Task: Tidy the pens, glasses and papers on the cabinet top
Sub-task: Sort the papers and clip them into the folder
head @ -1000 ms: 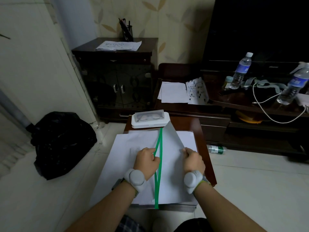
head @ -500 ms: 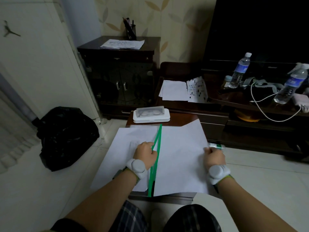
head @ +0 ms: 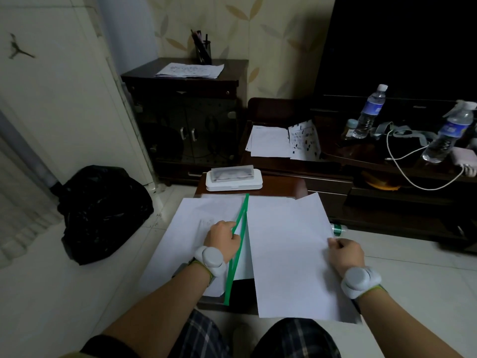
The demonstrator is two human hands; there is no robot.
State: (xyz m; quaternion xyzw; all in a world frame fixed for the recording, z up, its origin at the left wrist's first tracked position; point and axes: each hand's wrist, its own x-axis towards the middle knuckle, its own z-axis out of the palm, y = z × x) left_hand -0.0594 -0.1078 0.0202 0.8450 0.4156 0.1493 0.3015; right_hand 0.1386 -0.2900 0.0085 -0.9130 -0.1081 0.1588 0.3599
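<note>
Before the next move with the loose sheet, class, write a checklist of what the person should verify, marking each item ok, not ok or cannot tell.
1. Right hand pinches the loose white paper sheet at its right edge: ok.
2. Left hand holds the green-edged clear plastic folder open: ok.
3. Sheet fully supported by the small dark wooden table: not ok, its near right part overhangs.
4. White rectangular glasses case sits clear of the papers at the table's far end: ok.
5. Stack of white papers under the left hand squared up: cannot tell.
</note>
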